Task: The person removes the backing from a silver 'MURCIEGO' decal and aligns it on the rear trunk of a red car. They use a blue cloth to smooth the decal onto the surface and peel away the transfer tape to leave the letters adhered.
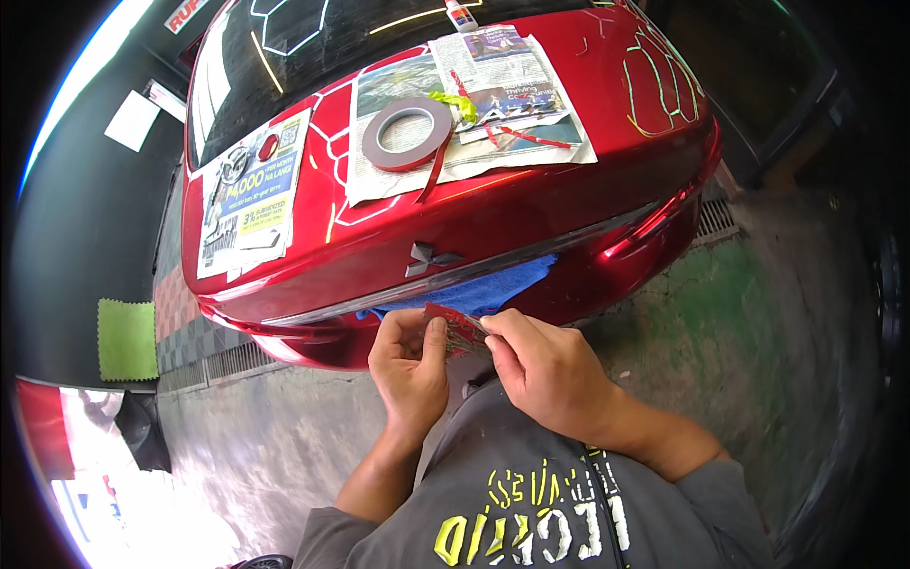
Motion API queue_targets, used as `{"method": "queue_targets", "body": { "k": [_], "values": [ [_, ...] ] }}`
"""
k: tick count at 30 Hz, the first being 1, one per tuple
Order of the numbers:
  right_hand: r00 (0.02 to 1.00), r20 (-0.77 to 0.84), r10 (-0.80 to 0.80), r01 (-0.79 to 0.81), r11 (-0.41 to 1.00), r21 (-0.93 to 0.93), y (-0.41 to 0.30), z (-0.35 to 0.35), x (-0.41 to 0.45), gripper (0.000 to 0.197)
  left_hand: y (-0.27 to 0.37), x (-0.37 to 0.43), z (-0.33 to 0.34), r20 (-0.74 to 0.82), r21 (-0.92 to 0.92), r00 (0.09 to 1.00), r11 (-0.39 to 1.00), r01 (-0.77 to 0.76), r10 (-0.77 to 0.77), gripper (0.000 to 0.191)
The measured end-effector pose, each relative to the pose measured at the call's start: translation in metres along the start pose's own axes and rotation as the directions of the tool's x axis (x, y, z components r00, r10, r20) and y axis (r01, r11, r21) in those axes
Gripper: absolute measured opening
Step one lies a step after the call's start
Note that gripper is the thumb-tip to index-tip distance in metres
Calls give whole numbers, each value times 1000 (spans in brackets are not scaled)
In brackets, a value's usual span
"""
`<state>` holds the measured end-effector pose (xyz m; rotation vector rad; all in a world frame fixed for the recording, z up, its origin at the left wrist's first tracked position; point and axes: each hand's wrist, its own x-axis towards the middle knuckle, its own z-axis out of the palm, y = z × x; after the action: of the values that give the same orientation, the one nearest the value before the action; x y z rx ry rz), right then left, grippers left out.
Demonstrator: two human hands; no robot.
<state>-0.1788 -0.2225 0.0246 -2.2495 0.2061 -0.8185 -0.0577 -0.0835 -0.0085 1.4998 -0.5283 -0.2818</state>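
Note:
Just above the rear bumper of a red car (498,213), my left hand (409,366) pinches a small flat piece with a red film-like face (455,317) between thumb and fingers. My right hand (551,363) has its thumb and forefinger closed at the right end of the same piece. A thin greyish edge shows at those fingertips; I cannot tell if it is a separate object. Behind my hands, a blue cloth (512,281) hangs over the bumper, below a dark three-diamond Mitsubishi emblem (430,259).
On the trunk lid, newspaper (370,185) bears a roll of red-lined double-sided tape (373,146), red liner scraps (533,137) and a yellow-green scrap (462,105). A white glue bottle (461,17) stands behind. Another printed sheet (266,203) holds a chrome emblem (234,165) and a red disc (268,147).

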Motion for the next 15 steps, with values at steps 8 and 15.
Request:
{"method": "queue_targets", "body": {
  "k": [8, 15],
  "values": [
    [997, 65, 45, -46, 999, 13, 7, 2, 2, 10, 10, -1, 11, -9, -32, 999, 999, -37, 37, 9],
    [989, 123, 80, -79, 997, -10, 7, 0, 3, 16, 7, 1, 12, -22, 108, 996, 990, -87, 90, 8]
  ]
}}
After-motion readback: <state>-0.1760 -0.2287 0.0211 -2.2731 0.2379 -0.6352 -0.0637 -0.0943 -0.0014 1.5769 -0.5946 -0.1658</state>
